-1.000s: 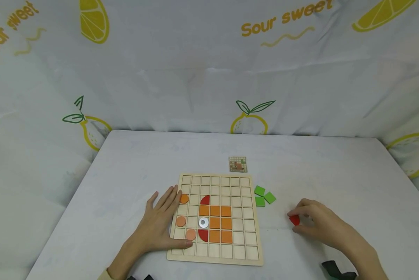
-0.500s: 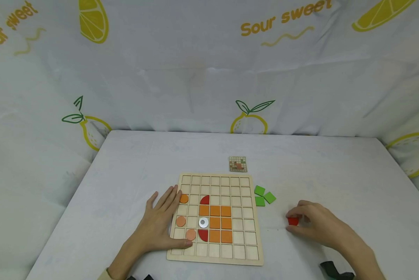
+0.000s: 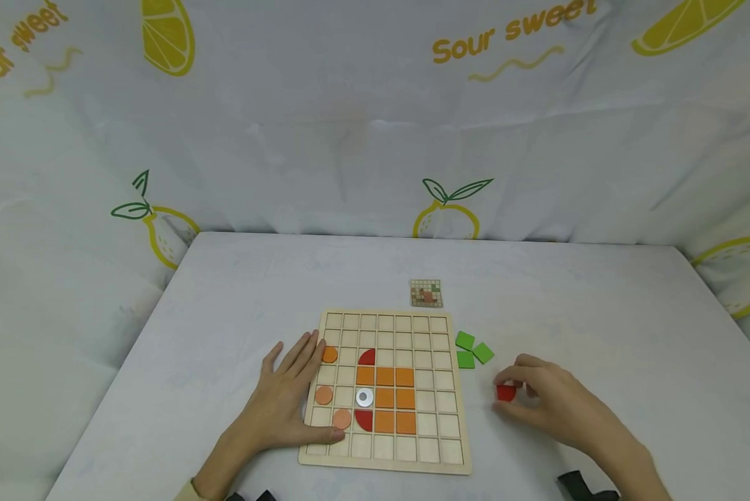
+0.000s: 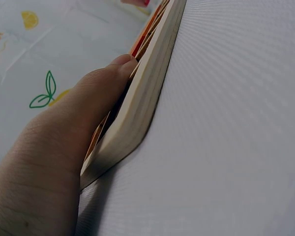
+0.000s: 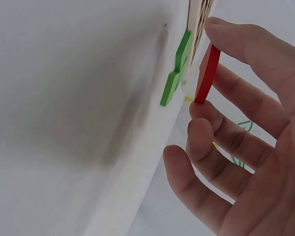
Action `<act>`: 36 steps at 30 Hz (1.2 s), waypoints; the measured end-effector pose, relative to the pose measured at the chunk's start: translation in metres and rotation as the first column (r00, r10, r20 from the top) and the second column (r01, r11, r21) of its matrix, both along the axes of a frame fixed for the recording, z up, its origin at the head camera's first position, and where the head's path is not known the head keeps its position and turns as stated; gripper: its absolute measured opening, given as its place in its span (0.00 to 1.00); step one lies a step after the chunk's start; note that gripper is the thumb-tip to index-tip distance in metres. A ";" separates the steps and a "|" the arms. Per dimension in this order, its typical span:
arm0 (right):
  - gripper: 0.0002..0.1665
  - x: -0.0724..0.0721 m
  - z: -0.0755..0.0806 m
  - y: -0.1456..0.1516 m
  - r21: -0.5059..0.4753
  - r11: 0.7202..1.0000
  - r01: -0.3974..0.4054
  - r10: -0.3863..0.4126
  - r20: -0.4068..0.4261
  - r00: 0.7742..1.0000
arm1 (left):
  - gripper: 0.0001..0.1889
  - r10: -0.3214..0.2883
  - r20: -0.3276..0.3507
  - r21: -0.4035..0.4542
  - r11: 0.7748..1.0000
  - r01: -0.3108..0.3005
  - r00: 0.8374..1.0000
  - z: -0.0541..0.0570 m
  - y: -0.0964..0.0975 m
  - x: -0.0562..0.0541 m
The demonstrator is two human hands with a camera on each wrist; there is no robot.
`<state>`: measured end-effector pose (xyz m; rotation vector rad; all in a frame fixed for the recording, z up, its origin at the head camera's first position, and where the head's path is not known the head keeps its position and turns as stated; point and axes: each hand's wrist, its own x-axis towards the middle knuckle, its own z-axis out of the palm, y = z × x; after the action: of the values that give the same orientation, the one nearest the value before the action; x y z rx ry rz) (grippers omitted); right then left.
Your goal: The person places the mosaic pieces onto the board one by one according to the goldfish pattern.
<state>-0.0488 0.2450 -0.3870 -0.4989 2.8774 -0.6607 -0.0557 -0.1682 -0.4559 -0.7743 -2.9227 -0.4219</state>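
My right hand [image 3: 550,400] pinches a flat red tile [image 3: 506,393] between thumb and fingertips, above the table to the right of the wooden grid board [image 3: 384,467]. The right wrist view shows the red tile [image 5: 207,74] edge-on, with the other fingers loosely bent. My left hand [image 3: 281,407] rests on the board's left edge, its fingers straight and the thumb [image 4: 96,88] lying over the near-left part. In the grid lie several orange squares [image 3: 385,399], two red quarter-circle tiles [image 3: 364,420], orange and peach discs [image 3: 323,395], and a white ring-like disc [image 3: 364,397].
Three green square tiles [image 3: 465,360] lie by the board's right edge. A small pattern card [image 3: 426,293] lies behind the board. The white table [image 3: 256,278] meets a lemon-print cloth [image 3: 325,153] at its far edge. A dark strap [image 3: 584,486] shows near my right wrist.
My right hand has moved left toward the board with the red tile, which has turned slightly in its fingers. The left hand and the tiles on the board have stayed put.
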 end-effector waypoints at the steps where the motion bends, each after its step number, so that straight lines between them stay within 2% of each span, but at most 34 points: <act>1: 0.12 0.001 0.001 -0.003 -0.001 1.000 -0.004 0.004 -0.003 1.000 | 0.70 0.000 -0.001 0.000 1.000 0.000 1.000 0.000 0.000 0.000; 9: 0.12 0.004 0.005 -0.023 -0.005 1.000 -0.020 0.020 0.023 1.000 | 0.71 -0.002 0.003 0.001 1.000 0.002 1.000 0.000 0.001 -0.001; 19: 0.11 0.008 0.003 -0.045 -0.049 0.990 -0.134 0.135 0.006 0.991 | 0.71 0.002 0.007 -0.006 1.000 -0.002 1.000 0.001 0.001 -0.001; 29: 0.10 0.010 0.001 -0.067 -0.076 0.979 -0.190 0.193 0.036 0.981 | 0.71 0.014 0.025 -0.004 1.000 -0.014 1.000 0.001 0.001 0.000; 36: 0.10 0.013 -0.003 -0.079 -0.067 0.975 -0.212 0.213 0.022 0.977 | 0.71 0.010 0.012 -0.006 1.000 -0.010 1.000 0.000 0.001 0.000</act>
<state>-0.0361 0.1659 -0.3898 -0.7864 2.7302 -0.7196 -0.0556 -0.1674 -0.4558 -0.7609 -2.9390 -0.4181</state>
